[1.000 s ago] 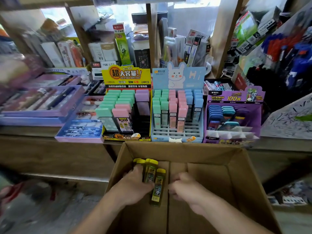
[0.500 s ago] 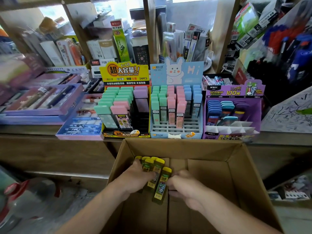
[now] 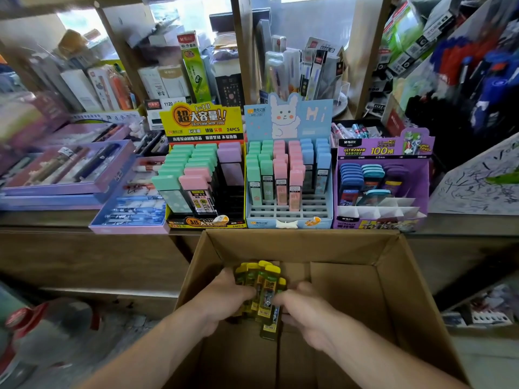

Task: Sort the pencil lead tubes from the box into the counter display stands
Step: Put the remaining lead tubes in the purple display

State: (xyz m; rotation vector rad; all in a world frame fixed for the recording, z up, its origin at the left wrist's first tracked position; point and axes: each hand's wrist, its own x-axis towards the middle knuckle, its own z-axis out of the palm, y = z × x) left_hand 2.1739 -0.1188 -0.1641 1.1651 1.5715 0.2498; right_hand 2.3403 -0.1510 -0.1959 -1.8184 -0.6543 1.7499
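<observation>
Within the box (image 3: 393, 290), both hands' fingers (image 3: 246, 293) clasp yellow tubes (image 3: 265, 290).

Matt cardboard box (image 3: 393, 276), seemingly plastic tubes (image 3: 262, 290)

**One head camera, tilted down**

The single wide-angle view comes from the person's head, facing forward and down. Nearest, low in frame, the left hand (image 3: 224, 296) and right hand (image 3: 306, 310) hold yellow tubes (image 3: 264, 290) inside a cardboard box (image 3: 393, 276). Just beyond is the counter (image 3: 70, 248) with display stands (image 3: 289, 169). Shelves (image 3: 238, 37) fill the top, and the edges bow and blur.
</observation>
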